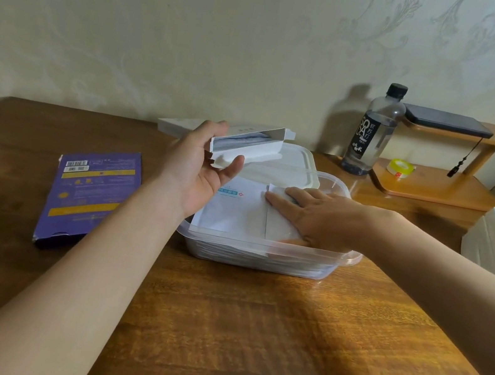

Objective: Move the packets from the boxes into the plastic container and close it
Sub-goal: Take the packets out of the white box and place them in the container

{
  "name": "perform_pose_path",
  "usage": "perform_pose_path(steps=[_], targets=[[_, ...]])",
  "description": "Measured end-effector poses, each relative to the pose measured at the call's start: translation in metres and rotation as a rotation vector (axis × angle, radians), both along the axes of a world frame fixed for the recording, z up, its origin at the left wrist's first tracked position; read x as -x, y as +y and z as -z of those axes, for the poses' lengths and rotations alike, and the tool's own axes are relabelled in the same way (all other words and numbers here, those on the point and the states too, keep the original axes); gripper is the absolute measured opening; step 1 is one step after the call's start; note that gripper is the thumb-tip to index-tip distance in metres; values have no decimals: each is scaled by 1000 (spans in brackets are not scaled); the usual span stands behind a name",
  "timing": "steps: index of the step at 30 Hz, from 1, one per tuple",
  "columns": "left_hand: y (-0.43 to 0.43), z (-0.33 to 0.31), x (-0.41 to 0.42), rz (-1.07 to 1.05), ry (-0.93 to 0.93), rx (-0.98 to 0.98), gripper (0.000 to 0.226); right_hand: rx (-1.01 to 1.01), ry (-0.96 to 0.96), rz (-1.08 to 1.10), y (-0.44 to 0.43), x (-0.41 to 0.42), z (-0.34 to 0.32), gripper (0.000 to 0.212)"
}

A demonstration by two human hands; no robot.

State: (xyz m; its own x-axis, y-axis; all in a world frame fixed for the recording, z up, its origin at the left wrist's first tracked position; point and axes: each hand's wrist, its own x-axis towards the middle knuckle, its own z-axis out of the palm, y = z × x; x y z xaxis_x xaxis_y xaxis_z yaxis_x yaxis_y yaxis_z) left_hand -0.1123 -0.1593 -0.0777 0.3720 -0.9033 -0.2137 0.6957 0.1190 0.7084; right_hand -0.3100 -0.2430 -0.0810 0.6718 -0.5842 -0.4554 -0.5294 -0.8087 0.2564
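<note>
Packets, flat white paper (234,215): stacked in clear rectangular plastic container (262,244), mid brown wooden table (246,336). Flat purple cardboard box (89,196): lying left of container. Right hand (310,218): fingers straight, pressing flat on top packet. Left hand (199,172): grasping open-ended white cardboard box (247,144) above container's far-left corner; contents blurred, seemingly more packets. White lid (296,163): behind container.

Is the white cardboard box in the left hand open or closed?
Open: the white cardboard box, held by the left hand, has its flaps folded out, and packets show inside.
</note>
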Motion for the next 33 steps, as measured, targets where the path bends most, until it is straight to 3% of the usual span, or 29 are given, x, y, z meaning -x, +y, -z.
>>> perform_pose_path(steps=[3,5,7,10,13,18,25,33], targets=[[0,-1,1,-4,-1,-2,16,-17,-105,34,2,1,-4,102],[1,-2,1,-7,-10,-3,11,-85,-289,112,7,3,-11,101],[3,-4,2,-5,-13,1,6,-86,-564,166,11,4,-17,83],[3,-4,2,6,-6,6,9,25,-1017,156,18,-5,-20,40],[2,-3,2,-9,-30,8,12,79,-1266,185,26,-24,-20,25],[4,-4,3,17,-71,20,16,139,-1307,170,26,-48,-15,28],[4,-5,3,33,-101,20,13,287,-1228,47,20,-58,-4,16],[4,-3,3,27,-106,-4,32,304,-1377,-44,13,-55,-8,8]])
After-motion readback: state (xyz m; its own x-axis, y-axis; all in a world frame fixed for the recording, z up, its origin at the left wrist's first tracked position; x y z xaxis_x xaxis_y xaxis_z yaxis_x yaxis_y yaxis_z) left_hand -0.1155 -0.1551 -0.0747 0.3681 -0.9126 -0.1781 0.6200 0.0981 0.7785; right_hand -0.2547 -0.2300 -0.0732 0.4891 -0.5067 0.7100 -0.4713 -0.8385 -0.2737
